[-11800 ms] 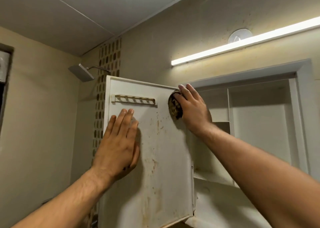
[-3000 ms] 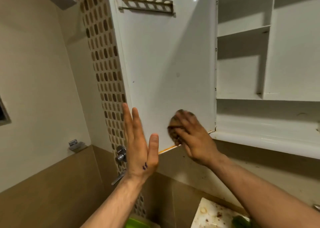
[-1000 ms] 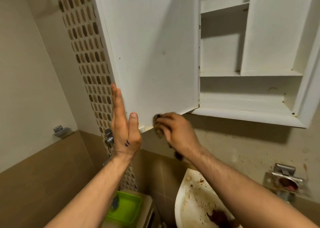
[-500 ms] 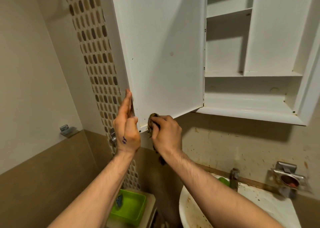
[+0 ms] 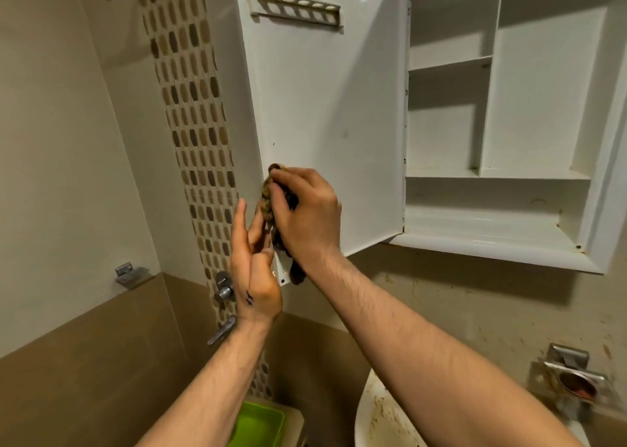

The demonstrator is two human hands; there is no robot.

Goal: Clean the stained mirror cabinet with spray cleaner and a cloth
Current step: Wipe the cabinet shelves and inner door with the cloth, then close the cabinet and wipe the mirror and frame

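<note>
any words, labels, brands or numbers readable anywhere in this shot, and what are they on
No readable text anywhere in this view.
Blue ink marks on the back of the left hand: two small strokes, too small to read as letters or digits.
Cabinet door, shelves and green tray: no label, brand or number shows.

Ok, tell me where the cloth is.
Head view, left of centre: the right hand grips the cloth against the cabinet door near its lower free edge, beside the left hand.
</note>
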